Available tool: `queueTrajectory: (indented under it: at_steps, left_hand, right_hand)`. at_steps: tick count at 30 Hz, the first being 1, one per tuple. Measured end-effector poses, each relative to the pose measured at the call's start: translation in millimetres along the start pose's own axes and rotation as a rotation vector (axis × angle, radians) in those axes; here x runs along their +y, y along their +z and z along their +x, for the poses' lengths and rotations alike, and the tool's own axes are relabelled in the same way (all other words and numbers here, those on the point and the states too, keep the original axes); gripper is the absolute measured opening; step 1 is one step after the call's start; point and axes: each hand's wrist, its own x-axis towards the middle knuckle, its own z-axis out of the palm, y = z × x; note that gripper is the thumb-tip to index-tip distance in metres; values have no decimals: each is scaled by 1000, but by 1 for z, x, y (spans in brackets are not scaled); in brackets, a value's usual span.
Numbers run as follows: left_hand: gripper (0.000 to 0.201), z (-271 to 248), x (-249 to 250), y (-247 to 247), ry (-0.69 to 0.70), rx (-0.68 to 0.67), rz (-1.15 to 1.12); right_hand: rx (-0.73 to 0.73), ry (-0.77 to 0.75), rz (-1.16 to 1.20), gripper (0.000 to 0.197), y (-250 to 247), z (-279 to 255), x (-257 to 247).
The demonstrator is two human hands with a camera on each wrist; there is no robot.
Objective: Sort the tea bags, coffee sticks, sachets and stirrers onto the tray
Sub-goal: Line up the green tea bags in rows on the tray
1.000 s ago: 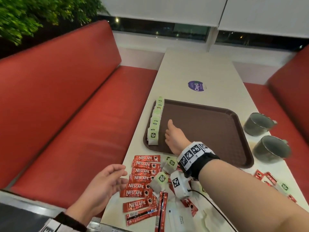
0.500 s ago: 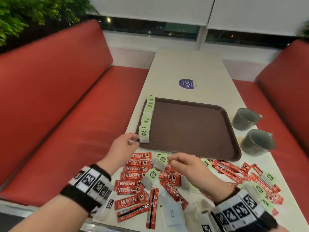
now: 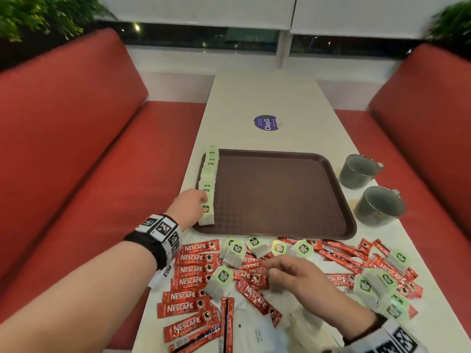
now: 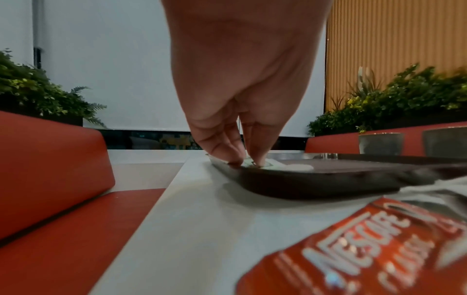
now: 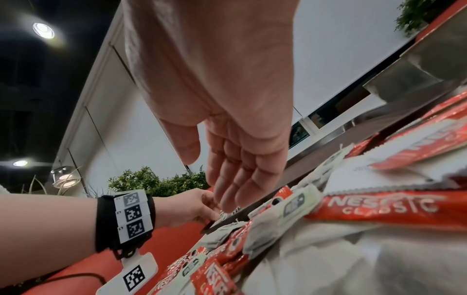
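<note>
Booth table [image 3: 267,98]: L hand [image 3: 187,207] presses tea bag [image 3: 207,219] at tray [image 3: 280,200] near-left corner; R hand [image 3: 300,278] slack, empty. Light, floppy; pinch tag [image 3: 205,208].

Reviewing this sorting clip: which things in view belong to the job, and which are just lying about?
Job: tray, tea bag row along its left edge, loose tea bags, coffee sticks, white sachets, left hand touching the row, right hand above the coffee sticks.
Lying about: two metal cups, purple sticker, red benches, plants.

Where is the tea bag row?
Head view: the tea bag row lies along the left edge of the tray, the left hand at its near end.
</note>
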Motion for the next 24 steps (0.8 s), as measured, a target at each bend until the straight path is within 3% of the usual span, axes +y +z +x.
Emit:
queueTrajectory:
  at_steps: [5,8,13,16,21,24]
  left_hand:
    - [46,-3,9,3,5,-51,47]
    - [46,-9,12,1,23,-49,49]
    - [41,-43,26,-9,49,80,-43]
    - [36,-79,34,-3,43,-15,-165]
    - [44,-111,35,19,13,-144,-193]
    - [58,-112,35,21,27,-170,-178]
  right_hand:
    - [15,-1,-104,14,2,10,-9]
    - [-7,-50,-316,22,9,32,-22]
    - [3,-130,-724,35,25,78,-36]
    - [-12,-90,-853,29,35,94,-34]
    - [-26,-61,-901,39,45,95,-33]
    - [-49,-69,-761,22,44,89,-40]
